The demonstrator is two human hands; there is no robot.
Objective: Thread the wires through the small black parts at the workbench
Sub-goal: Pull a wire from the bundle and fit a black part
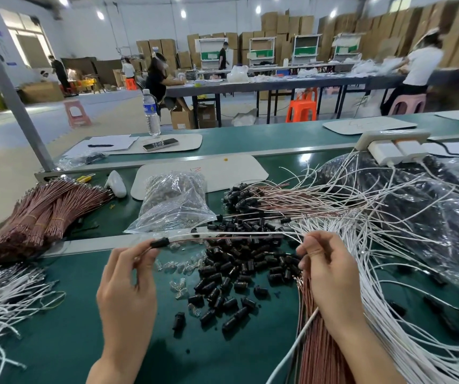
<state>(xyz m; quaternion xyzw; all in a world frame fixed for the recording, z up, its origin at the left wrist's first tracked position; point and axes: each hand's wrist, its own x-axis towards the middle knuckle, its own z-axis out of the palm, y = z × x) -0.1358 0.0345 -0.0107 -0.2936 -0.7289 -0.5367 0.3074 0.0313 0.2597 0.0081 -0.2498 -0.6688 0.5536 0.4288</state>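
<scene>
My left hand [128, 275] pinches a small black part [159, 242] that has a white wire and a red wire [222, 236] running through it. Those wires stretch to the right toward my right hand [325, 270], whose curled fingers grip a bundle of red and white wires [314, 328] hanging down to the bottom edge. Between my hands, a pile of loose black parts [228, 275] lies on the green workbench [64, 328]. Small clear bulbs [179, 266] lie beside the pile.
Finished wires with black parts [264, 200] fan out behind the pile. A clear bag of parts [172, 203] stands centre. Bundled red wires [42, 214] lie left, loose white wires [3, 297] lower left, and black parts in plastic bags [430, 206] right. Water bottle [150, 112] and phone [160, 144] behind.
</scene>
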